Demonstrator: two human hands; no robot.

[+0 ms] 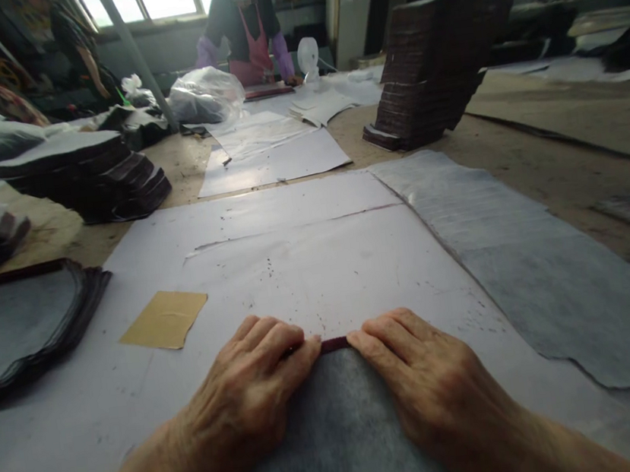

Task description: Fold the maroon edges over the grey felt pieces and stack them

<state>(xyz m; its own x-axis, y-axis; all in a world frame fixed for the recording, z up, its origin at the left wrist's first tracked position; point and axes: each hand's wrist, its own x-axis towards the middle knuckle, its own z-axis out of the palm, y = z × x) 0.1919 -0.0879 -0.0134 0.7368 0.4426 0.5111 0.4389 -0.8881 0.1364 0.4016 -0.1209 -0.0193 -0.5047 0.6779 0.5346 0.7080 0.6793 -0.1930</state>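
A grey-backed sheet of material point(352, 423) lies on white paper right in front of me. Its far edge is turned over as a narrow maroon strip point(335, 344). My left hand point(257, 377) is closed, thumb and fingers pressed on the left end of that strip. On the right end, my right hand point(423, 368) presses in the same way, its fingers curled. A short length of the strip shows between the two hands. Both forearms cover parts of the sheet's sides, and its near end runs out of view.
White paper point(307, 267) with scattered specks covers the table. A tan square point(165, 319) and a stack of dark-edged pieces point(21, 326) lie left; a grey sheet point(526, 271) lies right. Taller stacks point(421, 70) stand behind. A person in a pink apron point(253, 40) stands across the table.
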